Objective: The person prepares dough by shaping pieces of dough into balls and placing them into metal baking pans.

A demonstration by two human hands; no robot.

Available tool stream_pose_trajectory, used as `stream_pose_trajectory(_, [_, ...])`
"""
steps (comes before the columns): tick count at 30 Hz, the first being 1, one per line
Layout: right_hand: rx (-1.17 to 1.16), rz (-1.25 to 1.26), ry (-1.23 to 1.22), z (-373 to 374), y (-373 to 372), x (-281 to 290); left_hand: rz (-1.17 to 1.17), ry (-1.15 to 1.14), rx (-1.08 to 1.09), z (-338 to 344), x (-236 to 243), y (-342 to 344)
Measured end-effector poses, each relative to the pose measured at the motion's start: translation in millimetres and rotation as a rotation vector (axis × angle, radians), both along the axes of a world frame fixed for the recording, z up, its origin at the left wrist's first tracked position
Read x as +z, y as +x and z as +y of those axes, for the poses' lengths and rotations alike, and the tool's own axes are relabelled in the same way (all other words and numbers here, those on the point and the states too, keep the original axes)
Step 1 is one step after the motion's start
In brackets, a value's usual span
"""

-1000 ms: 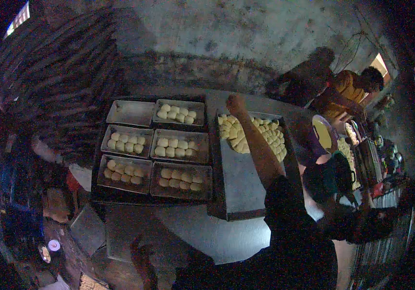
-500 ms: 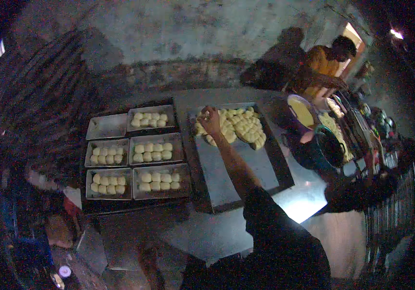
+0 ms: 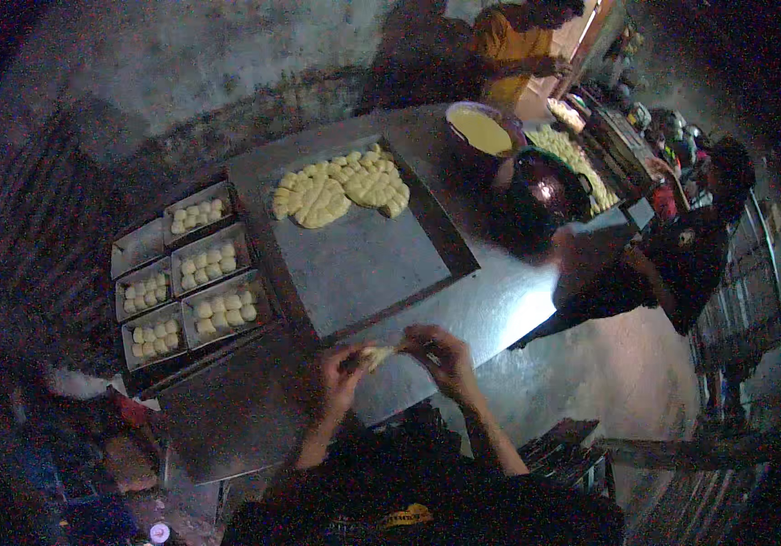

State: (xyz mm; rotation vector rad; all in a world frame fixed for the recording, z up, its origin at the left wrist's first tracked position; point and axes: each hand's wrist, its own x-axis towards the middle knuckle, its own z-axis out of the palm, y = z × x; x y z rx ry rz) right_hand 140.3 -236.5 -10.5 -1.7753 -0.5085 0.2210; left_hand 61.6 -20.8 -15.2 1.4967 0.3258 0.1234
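Note:
Above the near edge of the metal table, both hands come together around a small pale piece of dough point(image 3: 377, 356). My left hand point(image 3: 342, 378) is closed on its left side. The fingers of my right hand point(image 3: 445, 360) pinch at its right end, and a thin strand seems to stretch between them. Beyond my hands lies a large flat tray point(image 3: 367, 278), its far part covered by pale dough pieces point(image 3: 322, 202) pressed together. To the left, several loaf tins point(image 3: 140, 248) stand grouped, most holding rows of round dough balls point(image 3: 226, 309); the far left tin has none.
A tub of yellowish mixture point(image 3: 481, 132) and a dark pot point(image 3: 549, 187) stand at the table's far right. More dough pieces point(image 3: 572, 159) lie behind them. One person in an orange shirt point(image 3: 508, 45) stands at the back, another in dark clothes point(image 3: 681, 264) at the right.
My right hand has left the dough at the tray's far left and come back toward me, meeting my left hand, which has risen. A dough piece is now between them. The view has shifted right.

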Motion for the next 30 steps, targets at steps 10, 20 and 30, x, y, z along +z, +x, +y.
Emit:
stream_pose_trajectory(10, [-0.432, -0.112, -0.072, -73.4, 6.9, 61.4, -0.242, 0.42, -0.137, -52.1, 42.4, 104.4])
stream_pose_trajectory(20, [-0.295, -0.231, -0.12, -127.8, 32.4, 52.4, -0.221, -0.26, -0.25, -173.5, 36.7, 90.3])
stream_pose_trajectory(30, [-0.005, 0.444, 0.44, -179.3, 22.5, 3.5, -0.913, 0.576, -0.408, -205.2, 44.6, 114.6])
